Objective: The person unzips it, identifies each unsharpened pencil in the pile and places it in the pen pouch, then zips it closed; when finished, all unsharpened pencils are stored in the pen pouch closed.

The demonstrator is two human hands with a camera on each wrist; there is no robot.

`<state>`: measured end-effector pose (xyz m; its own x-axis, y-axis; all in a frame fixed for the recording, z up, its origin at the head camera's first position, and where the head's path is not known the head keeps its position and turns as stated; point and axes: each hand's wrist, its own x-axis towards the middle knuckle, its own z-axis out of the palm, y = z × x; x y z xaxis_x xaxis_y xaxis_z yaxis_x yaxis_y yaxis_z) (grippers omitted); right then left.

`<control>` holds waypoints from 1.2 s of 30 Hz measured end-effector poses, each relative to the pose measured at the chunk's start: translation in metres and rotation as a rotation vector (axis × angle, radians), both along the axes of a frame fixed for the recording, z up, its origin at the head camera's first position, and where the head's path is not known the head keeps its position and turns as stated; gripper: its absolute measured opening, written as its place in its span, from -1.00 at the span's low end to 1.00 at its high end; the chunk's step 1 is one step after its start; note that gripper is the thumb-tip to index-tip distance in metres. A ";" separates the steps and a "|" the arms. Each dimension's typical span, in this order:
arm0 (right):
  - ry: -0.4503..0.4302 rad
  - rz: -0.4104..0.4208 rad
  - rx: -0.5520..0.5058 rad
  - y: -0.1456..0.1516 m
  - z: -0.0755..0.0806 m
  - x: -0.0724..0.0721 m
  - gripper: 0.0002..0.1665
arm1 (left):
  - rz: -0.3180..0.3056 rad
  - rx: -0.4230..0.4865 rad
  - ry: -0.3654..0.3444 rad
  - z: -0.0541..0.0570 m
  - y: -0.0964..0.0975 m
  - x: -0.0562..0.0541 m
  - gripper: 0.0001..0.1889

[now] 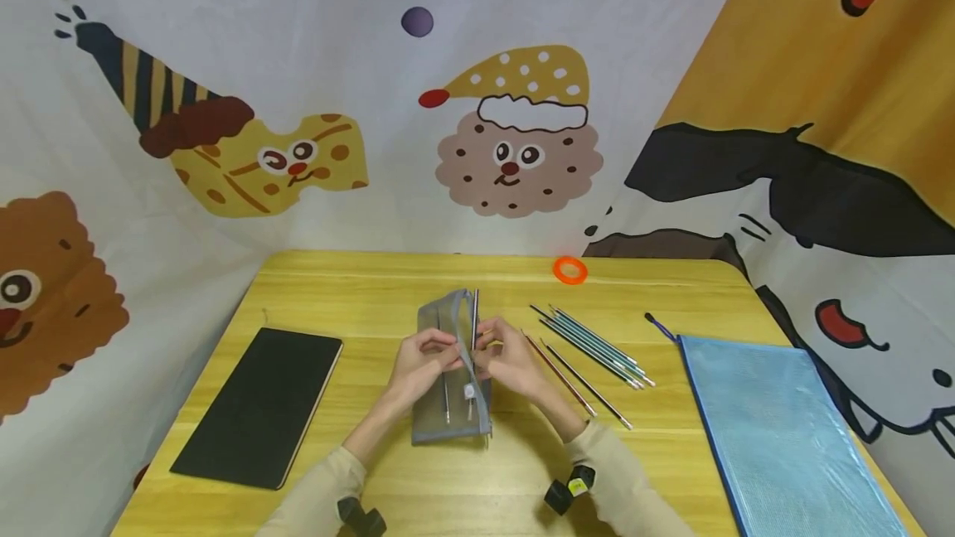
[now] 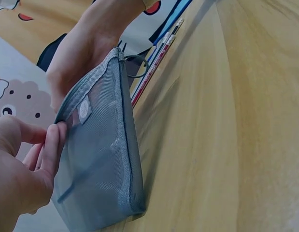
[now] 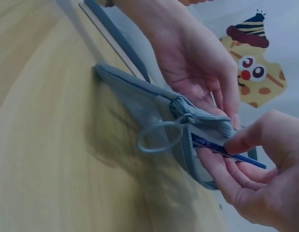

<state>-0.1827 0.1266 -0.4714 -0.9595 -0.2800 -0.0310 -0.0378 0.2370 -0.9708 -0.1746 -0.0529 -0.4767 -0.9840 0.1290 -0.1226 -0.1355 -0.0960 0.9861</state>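
Observation:
A grey mesh pencil case [image 1: 429, 425] stands tilted on the table between the hands, its zipped side open. The left hand [image 1: 419, 363] pinches the case's edge beside the opening; in the left wrist view its fingertips [image 2: 53, 137] press the mesh near a small label [image 2: 85, 109]. With thumb and fingers the right hand [image 1: 515, 361] holds a pencil [image 1: 475, 313], its lower part inside the case. In the right wrist view that pencil [image 3: 248, 159] looks dark blue with pale lettering. Slim pencil shapes show through the mesh. A grey ring [image 3: 159, 137] hangs from the zip.
Several turquoise and dark pencils [image 1: 597, 346] lie right of the case, with a reddish pencil [image 1: 559, 375] and a dark pencil [image 1: 593, 389] nearer. A black notebook [image 1: 261, 404] lies left, a blue zip folder [image 1: 783, 429] right. An orange ring [image 1: 570, 270] sits at the back edge.

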 end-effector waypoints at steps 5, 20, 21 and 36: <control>0.013 0.041 0.050 -0.001 0.001 0.001 -0.57 | -0.001 -0.008 0.021 0.000 0.001 0.001 -0.81; 0.151 0.027 0.194 0.015 0.014 0.003 -0.77 | -0.017 0.003 0.024 0.000 0.001 0.001 -0.81; 0.162 0.018 0.205 0.018 0.015 0.003 -0.77 | -0.015 0.005 0.025 0.000 0.002 0.001 -0.81; 0.315 -0.147 0.437 0.080 0.024 -0.015 -0.75 | 0.004 -0.009 0.023 0.001 0.003 0.002 -0.83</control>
